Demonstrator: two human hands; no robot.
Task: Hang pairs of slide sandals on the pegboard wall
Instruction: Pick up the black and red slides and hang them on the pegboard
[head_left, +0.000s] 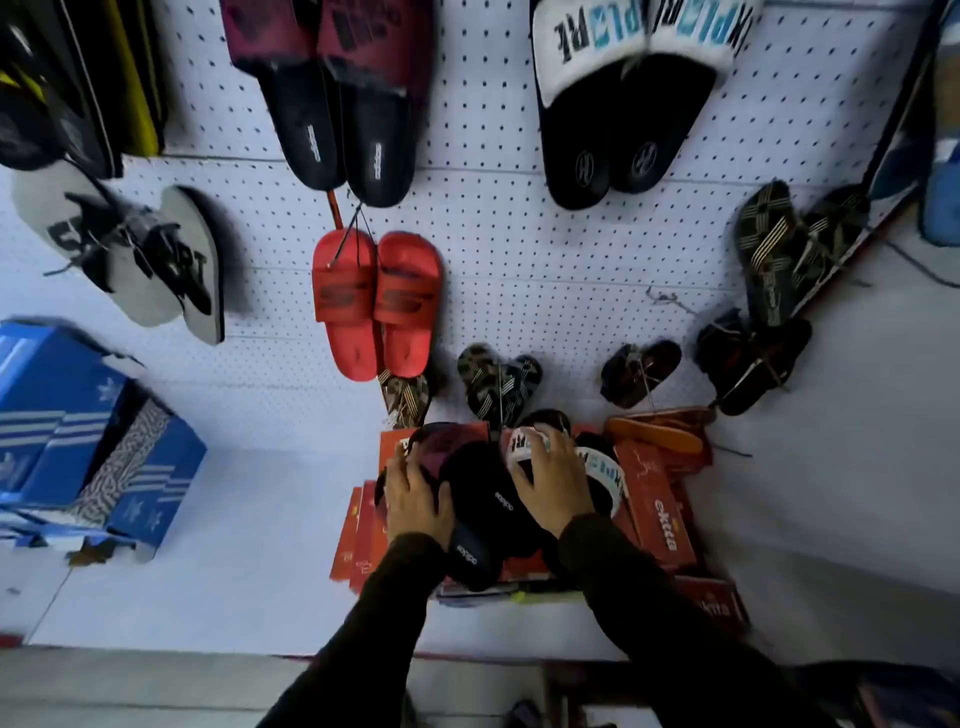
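A white pegboard wall (519, 249) carries several hung pairs: maroon-strapped black slides (343, 104), white-strapped black slides (623, 104) and red slides (374, 301). Below, on stacked red boxes (660, 509), lies a pile of loose slides. My left hand (415, 499) rests on a black slide with a maroon strap (478, 499), fingers curled over its edge. My right hand (556, 483) grips a black slide with a white lettered strap (602, 467). Both sleeves are black.
Grey flip-flops (150, 260) hang at the left, camouflage and dark sandals (498, 384) low on the board and at the right (774, 249). Blue shoe boxes (78, 431) stand at the left. An orange sandal (660, 431) lies behind the red boxes.
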